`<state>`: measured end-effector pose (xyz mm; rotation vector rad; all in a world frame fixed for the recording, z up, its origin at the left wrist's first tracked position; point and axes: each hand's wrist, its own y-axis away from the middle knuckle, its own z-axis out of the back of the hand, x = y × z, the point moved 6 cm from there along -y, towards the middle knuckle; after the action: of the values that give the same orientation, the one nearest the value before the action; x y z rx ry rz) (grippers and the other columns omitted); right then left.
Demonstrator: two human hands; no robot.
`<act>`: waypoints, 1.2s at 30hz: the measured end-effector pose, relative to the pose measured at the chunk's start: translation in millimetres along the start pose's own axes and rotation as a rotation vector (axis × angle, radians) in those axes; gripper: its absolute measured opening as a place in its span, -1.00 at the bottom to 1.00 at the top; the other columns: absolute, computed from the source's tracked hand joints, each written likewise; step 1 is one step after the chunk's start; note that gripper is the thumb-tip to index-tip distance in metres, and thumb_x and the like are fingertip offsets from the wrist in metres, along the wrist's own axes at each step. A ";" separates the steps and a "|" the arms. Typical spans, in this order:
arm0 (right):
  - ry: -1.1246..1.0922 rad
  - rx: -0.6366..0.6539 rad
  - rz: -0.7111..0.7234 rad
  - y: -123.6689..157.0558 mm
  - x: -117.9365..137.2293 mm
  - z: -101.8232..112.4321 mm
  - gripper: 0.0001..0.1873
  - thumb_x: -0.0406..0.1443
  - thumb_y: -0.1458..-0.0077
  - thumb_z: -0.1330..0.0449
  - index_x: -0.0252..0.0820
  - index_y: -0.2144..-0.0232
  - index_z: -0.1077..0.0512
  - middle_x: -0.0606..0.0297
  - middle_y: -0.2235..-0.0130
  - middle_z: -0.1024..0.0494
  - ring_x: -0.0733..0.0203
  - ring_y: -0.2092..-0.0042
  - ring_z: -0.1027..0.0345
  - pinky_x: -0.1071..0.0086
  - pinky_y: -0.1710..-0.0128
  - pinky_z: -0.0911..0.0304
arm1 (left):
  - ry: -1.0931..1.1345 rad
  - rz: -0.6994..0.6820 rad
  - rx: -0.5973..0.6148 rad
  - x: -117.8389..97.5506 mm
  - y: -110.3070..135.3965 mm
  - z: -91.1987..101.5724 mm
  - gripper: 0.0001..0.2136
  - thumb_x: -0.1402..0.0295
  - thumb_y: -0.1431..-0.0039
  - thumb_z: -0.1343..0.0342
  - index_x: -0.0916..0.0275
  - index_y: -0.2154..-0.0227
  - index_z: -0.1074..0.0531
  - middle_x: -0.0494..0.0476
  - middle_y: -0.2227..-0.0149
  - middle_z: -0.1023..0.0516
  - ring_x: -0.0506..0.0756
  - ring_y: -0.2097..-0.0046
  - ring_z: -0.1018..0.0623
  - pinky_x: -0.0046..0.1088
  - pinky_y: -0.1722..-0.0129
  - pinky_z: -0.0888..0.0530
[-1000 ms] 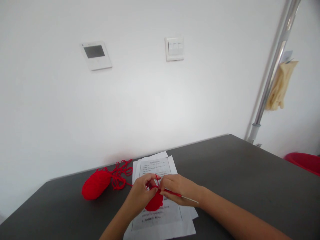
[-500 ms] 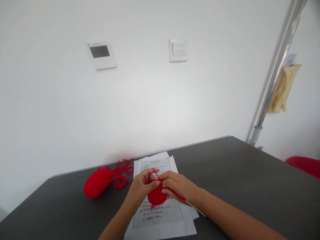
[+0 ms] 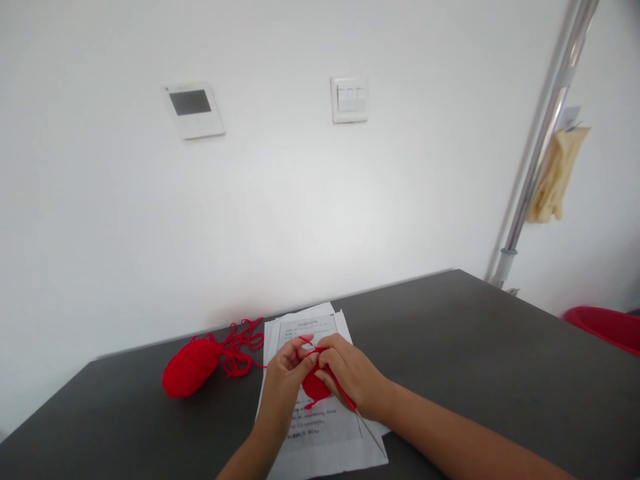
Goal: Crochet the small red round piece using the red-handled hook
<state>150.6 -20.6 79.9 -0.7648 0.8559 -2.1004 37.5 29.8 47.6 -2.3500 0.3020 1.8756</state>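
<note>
My left hand point(image 3: 284, 381) pinches a small round red crocheted piece point(image 3: 313, 387) and a strand of red yarn looped over its fingers. My right hand point(image 3: 350, 379) is closed round a thin crochet hook point(image 3: 360, 417) with a red grip, its tip at the piece and its metal shaft pointing back toward me. Both hands hover over printed paper sheets point(image 3: 320, 427) on the dark table point(image 3: 475, 360). A red yarn ball point(image 3: 189, 367) with loose tangled strands lies to the left, its strand running to my hands.
A white wall rises behind the table, carrying a small panel point(image 3: 193, 110) and a light switch point(image 3: 349, 99). At right a metal pole point(image 3: 543, 140) holds hanging beige gloves point(image 3: 555, 173). A red tub point(image 3: 607, 325) sits beyond the table's right edge.
The hook's shaft has swung down to point more toward me. My hands drew slightly closer together over the paper, and the red piece is now more covered by my fingers.
</note>
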 end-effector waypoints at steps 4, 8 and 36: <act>-0.002 0.003 -0.034 1.9 -3.7 -2.1 -0.95 -0.33 -0.21 0.01 -0.18 0.31 -0.23 0.15 0.27 -0.40 0.16 0.24 -0.24 0.30 0.26 -0.26 | -0.198 -0.083 0.011 -6.2 -4.1 7.8 -0.58 0.29 0.18 -0.30 0.28 0.17 -0.50 -0.05 0.54 -0.41 0.00 0.45 -0.41 -0.50 0.41 -0.36; -0.026 0.022 -0.096 0.6 -8.1 2.8 -0.92 -0.31 -0.21 -0.02 -0.18 0.33 -0.28 0.19 0.29 -0.43 0.18 0.25 -0.26 0.31 0.24 -0.25 | -0.386 -0.169 0.093 -12.4 -9.7 13.2 -0.60 0.31 0.12 -0.27 0.28 0.14 -0.52 -0.01 0.51 -0.43 0.03 0.41 -0.41 -0.47 0.36 -0.36; -0.415 0.138 -0.379 -4.5 -23.1 12.0 -0.87 -0.29 -0.10 -0.17 -0.22 0.39 -0.50 0.23 0.38 -0.56 0.25 0.34 -0.40 0.42 0.32 -0.29 | -0.759 -0.330 0.324 -23.1 -25.2 30.0 -0.89 0.35 -0.01 -0.18 0.24 0.42 -0.56 0.16 0.38 -0.55 0.13 0.24 -0.50 -0.40 0.22 -0.37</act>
<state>170.4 -3.9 84.9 -1.3091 0.3555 -2.1731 9.8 62.7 62.7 -1.2674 0.1091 2.1629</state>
